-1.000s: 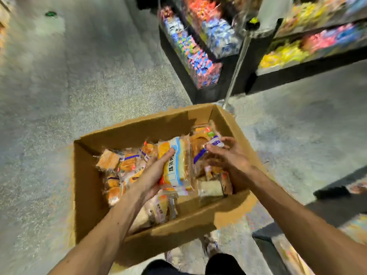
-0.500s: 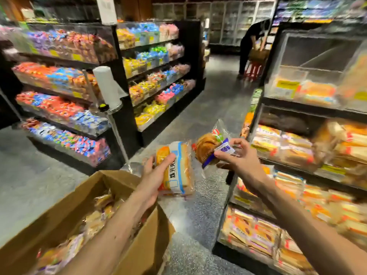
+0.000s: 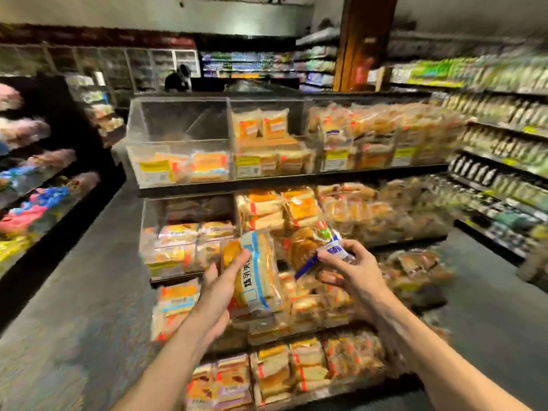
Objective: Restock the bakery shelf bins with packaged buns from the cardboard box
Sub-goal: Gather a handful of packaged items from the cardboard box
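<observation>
Left hand [image 3: 222, 289] grips a striped bun pack [image 3: 261, 274]. Right hand [image 3: 350, 271] pinches a round bun pack [image 3: 308, 247] by its label. Both packs are in front of the shelf [image 3: 296, 178], neither binned yet. Beyond, most bins [image 3: 370, 143] look full, but the top-left bin [image 3: 178, 126] is sparse. The box is out of view.

Left arm: the bare left forearm [image 3: 166, 360] rises from the bottom edge and reaches forward and up toward the middle.
Left hand: the left hand [image 3: 221, 284] grips a sliced bread pack [image 3: 262, 271] upright, with the thumb laid on its front and the other fingers mostly hidden behind it.
Right arm: the bare right forearm [image 3: 439, 357] comes in from the lower right and angles up and inward.
Right hand: the right hand [image 3: 354, 272] pinches the label end of a round bun pack [image 3: 302, 247] between thumb and forefinger, the lower fingers curled beneath.
Spacing: the hands are level, near each other and apart.
</observation>
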`<state>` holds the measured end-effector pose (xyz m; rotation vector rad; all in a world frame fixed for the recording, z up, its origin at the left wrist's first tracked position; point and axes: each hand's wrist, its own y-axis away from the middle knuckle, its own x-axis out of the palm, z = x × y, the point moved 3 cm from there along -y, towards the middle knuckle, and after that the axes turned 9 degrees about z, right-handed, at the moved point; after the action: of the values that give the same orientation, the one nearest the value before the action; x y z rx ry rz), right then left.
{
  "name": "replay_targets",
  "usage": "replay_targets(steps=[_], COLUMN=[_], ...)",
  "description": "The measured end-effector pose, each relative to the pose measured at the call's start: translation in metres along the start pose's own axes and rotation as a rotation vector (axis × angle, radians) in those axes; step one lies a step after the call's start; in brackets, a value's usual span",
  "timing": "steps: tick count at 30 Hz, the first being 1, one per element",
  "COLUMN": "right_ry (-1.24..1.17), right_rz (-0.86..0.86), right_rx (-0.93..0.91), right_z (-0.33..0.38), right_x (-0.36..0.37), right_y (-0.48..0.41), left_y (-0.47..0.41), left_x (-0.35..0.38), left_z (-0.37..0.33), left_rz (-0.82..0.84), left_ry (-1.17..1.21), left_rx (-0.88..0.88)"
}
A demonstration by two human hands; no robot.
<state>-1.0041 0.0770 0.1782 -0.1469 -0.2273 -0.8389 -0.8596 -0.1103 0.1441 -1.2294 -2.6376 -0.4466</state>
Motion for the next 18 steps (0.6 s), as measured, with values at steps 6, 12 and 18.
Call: replay_targets(steps=[6, 12, 18], right_ry=[-0.13, -0.074, -0.148], right_rz=[-0.165, -0.321, -0.436], right_rx=[-0.004, 0.001, 0.037], right_z=[0.012, 0.01, 0.009], right_x=[-0.112, -0.193, -0.259], right_y=[0.0, -0.013, -0.062], left_y=[-0.058, -0.116, -0.18], left_x=[0.105, 0.177, 0.25], left_z=[0.039, 0.064, 0.092], left_rz=[0.16, 0.31, 0.43], left_ry=[-0.031, -0.113, -0.113], left_rx=[-0.143, -0.2, -0.289])
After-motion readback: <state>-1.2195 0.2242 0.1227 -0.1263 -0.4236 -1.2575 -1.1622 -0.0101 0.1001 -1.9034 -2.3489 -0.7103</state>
